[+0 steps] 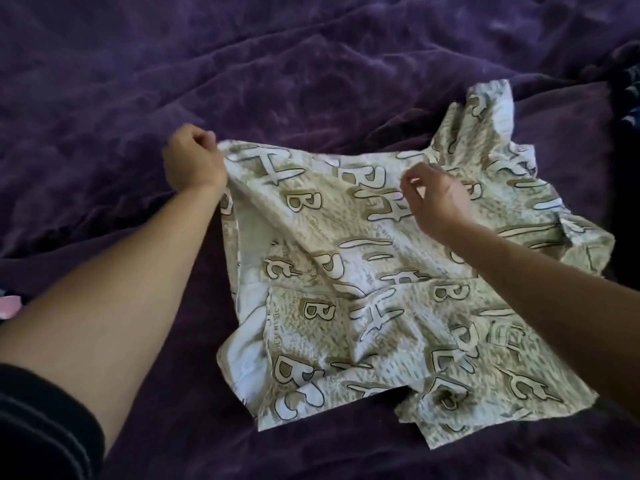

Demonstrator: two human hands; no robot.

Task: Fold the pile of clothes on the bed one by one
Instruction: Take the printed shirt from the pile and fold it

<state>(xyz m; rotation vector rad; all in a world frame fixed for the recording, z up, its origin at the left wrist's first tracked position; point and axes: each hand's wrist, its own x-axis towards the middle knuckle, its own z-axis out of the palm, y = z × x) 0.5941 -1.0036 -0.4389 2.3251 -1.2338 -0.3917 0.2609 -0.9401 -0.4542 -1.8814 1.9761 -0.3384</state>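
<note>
Dark striped sleeve (41,420) lay nearest; left hand (192,161) clenched the printed garment (346,289) corner, right hand (436,199) hovered loosely open above it, on purple blanket (138,81).

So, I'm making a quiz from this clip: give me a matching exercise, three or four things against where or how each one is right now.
Things:
1. left hand
2. right hand
3. printed shirt
4. blanket

States:
A. purple, rumpled, covering the bed
B. fist closed on the cloth's far left corner
C. spread out but wrinkled
D. fingers loose, above the cloth's middle

Pairs: 1-B, 2-D, 3-C, 4-A
</note>
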